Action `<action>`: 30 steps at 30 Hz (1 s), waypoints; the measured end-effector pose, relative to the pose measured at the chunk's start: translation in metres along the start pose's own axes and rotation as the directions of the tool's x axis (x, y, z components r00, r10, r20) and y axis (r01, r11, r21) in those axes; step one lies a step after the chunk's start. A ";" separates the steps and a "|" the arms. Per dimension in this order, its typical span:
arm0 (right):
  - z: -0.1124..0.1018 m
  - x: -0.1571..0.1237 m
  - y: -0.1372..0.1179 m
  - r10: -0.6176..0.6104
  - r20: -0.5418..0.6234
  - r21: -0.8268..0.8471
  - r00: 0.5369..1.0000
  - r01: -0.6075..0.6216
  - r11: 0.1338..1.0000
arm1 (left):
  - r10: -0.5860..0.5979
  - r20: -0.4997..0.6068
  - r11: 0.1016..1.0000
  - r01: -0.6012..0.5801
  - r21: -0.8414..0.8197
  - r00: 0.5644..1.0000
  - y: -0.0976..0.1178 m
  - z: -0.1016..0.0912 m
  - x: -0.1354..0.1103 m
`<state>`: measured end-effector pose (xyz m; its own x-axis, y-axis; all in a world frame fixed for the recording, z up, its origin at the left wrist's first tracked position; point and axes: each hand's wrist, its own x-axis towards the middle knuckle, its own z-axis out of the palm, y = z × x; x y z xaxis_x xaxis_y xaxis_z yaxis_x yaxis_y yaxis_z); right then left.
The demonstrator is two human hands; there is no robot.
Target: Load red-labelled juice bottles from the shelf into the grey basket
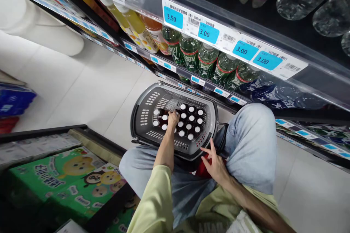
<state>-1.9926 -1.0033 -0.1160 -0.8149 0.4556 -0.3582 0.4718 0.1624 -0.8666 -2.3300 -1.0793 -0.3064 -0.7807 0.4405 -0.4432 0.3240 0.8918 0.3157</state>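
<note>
A grey plastic shopping basket (pixel 142 98) stands on the floor between my bent knees. Inside it, several dark bottles with white caps (pixel 191 118) stand upright in rough rows, with some space left around them at the far left. My left hand (pixel 172 119) reaches down into the basket, fingers closed around the top of a bottle among the others; the hand hides most of that bottle. By the basket's near right rim, my right hand (pixel 214 162) holds nothing, its fingers spread apart. Something red (pixel 203 167) shows beneath that hand, partly covered.
Shelves ahead hold green-labelled bottles (pixel 188 52), yellow drink bottles (pixel 136 29) and price tags (pixel 209 32). The shelf edge runs close behind the basket. Green cartons (pixel 62 174) are stacked at lower left. Tiled floor (pixel 90 83) lies left of the basket.
</note>
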 end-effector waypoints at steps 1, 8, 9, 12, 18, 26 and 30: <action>0.000 0.000 0.000 0.002 0.013 0.002 1.000 -0.002 1.000 | -0.009 0.009 1.000 0.008 0.008 1.000 0.000 0.000 0.000; 0.003 0.001 0.002 0.045 -0.004 0.049 0.999 -0.045 0.998 | -0.087 0.065 0.994 0.082 0.072 0.994 0.008 0.000 0.000; 0.004 0.001 0.002 0.053 -0.004 0.054 0.999 -0.053 0.997 | -0.096 0.063 0.993 0.091 0.079 0.993 0.008 0.000 0.000; 0.006 0.001 0.003 0.080 -0.007 0.059 0.997 -0.079 0.995 | -0.111 0.045 0.990 0.107 0.095 0.993 0.006 -0.001 0.001; 0.007 0.002 0.005 0.093 0.018 0.092 0.996 -0.094 0.991 | -0.110 0.034 0.989 0.106 0.098 0.993 0.005 -0.006 0.003; 0.004 0.007 -0.001 0.119 0.058 0.164 0.991 -0.127 0.978 | -0.069 -0.192 0.990 0.045 -0.130 0.979 0.022 -0.011 -0.042; 0.001 0.012 -0.008 0.126 0.178 0.061 0.976 -0.139 0.988 | -0.021 -0.247 0.956 -0.052 -0.287 0.969 0.064 -0.002 -0.087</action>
<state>-2.0071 -0.9998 -0.1135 -0.7957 0.3091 -0.5208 0.5591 0.0443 -0.8279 -2.2424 -1.0613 -0.2458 -0.8953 0.3823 -0.2286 0.1971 0.8003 0.5663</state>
